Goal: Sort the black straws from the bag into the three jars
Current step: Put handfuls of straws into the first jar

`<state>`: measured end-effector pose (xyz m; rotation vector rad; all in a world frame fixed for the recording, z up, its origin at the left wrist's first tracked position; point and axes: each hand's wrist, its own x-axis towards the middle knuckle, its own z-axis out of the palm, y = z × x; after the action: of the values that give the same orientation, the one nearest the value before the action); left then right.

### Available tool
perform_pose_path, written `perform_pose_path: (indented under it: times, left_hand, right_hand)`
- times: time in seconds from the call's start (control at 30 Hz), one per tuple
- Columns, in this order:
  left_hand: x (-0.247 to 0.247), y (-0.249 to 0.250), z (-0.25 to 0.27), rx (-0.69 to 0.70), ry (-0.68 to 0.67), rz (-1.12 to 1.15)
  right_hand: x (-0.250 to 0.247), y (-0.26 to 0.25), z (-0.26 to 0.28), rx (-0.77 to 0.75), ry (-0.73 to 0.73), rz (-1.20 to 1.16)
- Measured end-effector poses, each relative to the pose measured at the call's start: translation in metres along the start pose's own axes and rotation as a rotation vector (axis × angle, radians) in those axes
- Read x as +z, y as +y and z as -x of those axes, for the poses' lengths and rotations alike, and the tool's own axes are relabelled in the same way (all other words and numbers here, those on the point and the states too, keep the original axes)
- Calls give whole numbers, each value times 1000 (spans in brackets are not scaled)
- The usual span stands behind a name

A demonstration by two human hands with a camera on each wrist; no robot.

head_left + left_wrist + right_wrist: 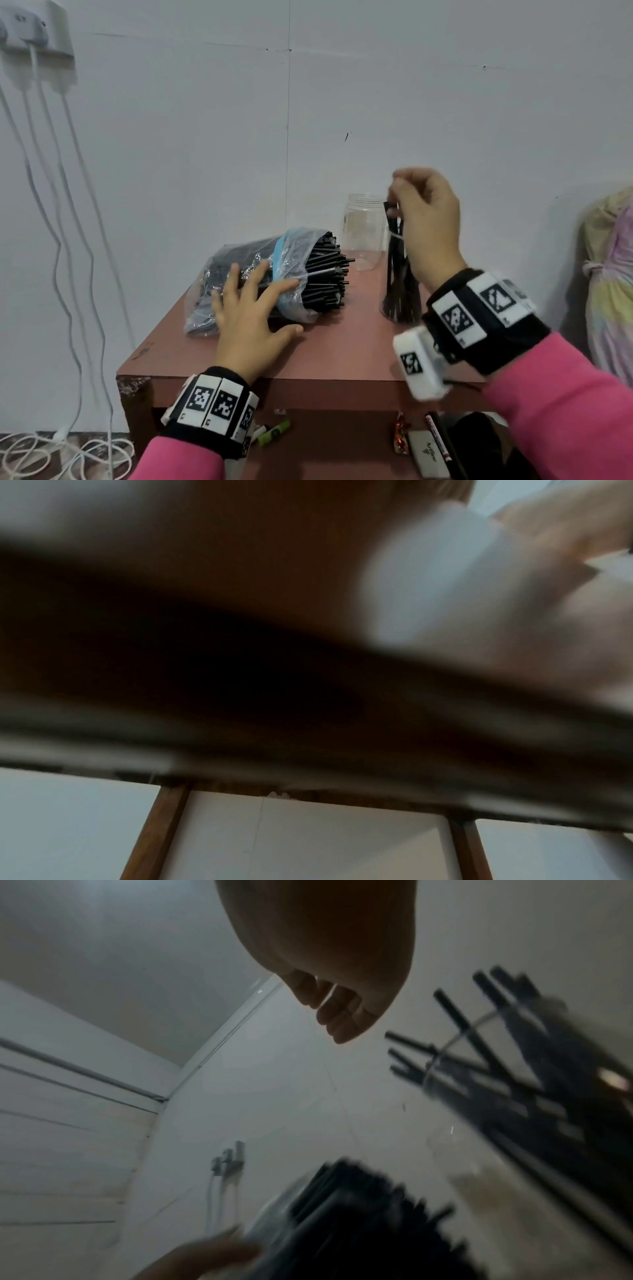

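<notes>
White cables (58,212) hang down the wall at the far left. The left hand (251,315) lies flat with fingers spread on the clear plastic bag (239,274), pressing it to the table (342,346); it grips nothing. The bag lies on its side, packed with black straws (325,274) whose ends stick out of its open mouth, to the right of that hand. Beyond them stands an empty clear jar (363,233). Just right of it, the right hand (428,219) pinches a few straws by their upper ends, fingers curled round them, their lower ends down inside a second jar (400,287) already holding straws, directly below the grip. The left wrist view is too blurred to read.
</notes>
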<state>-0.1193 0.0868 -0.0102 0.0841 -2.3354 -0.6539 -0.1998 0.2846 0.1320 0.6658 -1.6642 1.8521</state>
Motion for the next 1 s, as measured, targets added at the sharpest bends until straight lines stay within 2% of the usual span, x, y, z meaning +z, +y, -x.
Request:
perform_pose_path:
  times: [0.07,0.17,0.23,0.33,0.47,0.63,0.83,0.9,1.0]
  left_hand:
    - [1,4,-1,-50,-36,-154]
    - [3,7,-3,-89,-108,-264]
    - [5,8,-3,-78,-122,-277]
    - [6,11,-4,-68,-135,-287]
    - [6,20,-4,-98,-189,-363]
    - [10,28,-9,-50,-94,-380]
    - [15,25,-11,-93,-140,-307]
    - [15,25,-11,-102,-148,-308]
    - [18,25,-10,-92,-155,-325]
  right_hand:
    - [6,14,28,221,-108,23]
    - [13,47,68,605,-267,42]
    - [19,64,87,726,-292,-11]
    - [27,79,98,701,-215,-110]
    - [35,90,100,611,-145,-53]
    - [33,101,101,603,-109,-123]
    - [27,103,98,538,88,-241]
    - [28,102,99,569,64,-247]
    - [29,102,101,566,-73,-226]
